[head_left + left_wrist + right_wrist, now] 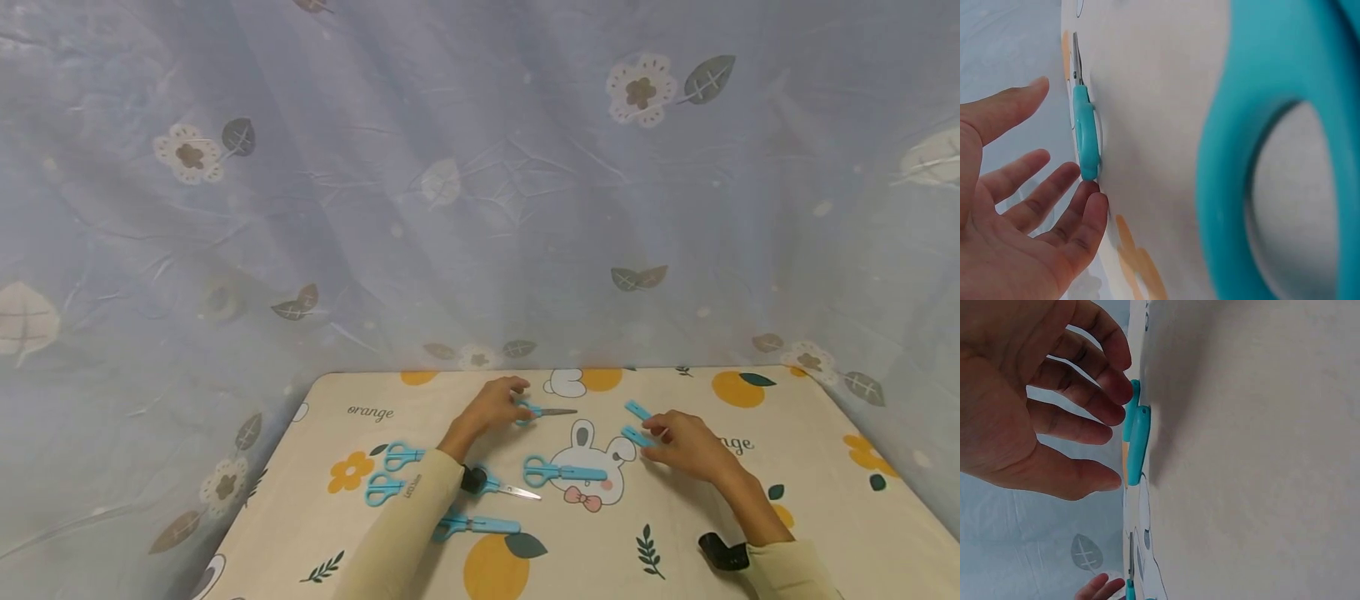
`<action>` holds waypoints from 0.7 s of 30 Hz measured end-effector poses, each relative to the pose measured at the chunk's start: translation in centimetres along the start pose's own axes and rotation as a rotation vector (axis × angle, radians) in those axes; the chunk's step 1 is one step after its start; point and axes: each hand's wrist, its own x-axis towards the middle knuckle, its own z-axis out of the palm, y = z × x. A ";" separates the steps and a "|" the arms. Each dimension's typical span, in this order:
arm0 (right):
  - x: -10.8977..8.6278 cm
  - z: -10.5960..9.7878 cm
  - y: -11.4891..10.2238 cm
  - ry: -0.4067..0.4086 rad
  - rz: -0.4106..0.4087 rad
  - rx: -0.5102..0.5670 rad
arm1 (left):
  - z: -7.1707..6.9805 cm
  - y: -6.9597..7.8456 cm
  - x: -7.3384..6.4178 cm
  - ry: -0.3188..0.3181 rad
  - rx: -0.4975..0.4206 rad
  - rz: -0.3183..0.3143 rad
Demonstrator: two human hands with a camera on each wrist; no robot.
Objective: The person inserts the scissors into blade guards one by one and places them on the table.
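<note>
In the head view, my left hand (487, 408) is at the handle of a pair of scissors (559, 412) with bare blades, lying on the tabletop. Its fingers and thumb are spread in the left wrist view, with fingertips right at the turquoise handle (1087, 140). My right hand (688, 446) hovers by two turquoise scissor sheaths (637, 437), one behind the other on the cloth. Seen from the right wrist, its fingers are loosely bent beside the nearer sheath (1140, 445), thumb apart from them.
Sheathed scissors (577, 472) lie on the printed rabbit, another sheathed pair (491, 525) nearer the front. Bare-bladed scissors (519, 492) point right beside the left sleeve (405, 525), which partly covers two more pairs (384, 489). A patterned curtain (480, 250) hangs behind the table.
</note>
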 end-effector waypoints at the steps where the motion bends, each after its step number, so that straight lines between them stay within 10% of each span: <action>1: 0.0 0.1 0.0 0.004 -0.009 0.000 | 0.1 0.0 0.1 0.002 0.020 0.004; 21: 0.5 1.7 1.1 0.077 0.033 0.041 | 0.8 0.3 1.0 0.022 0.174 0.022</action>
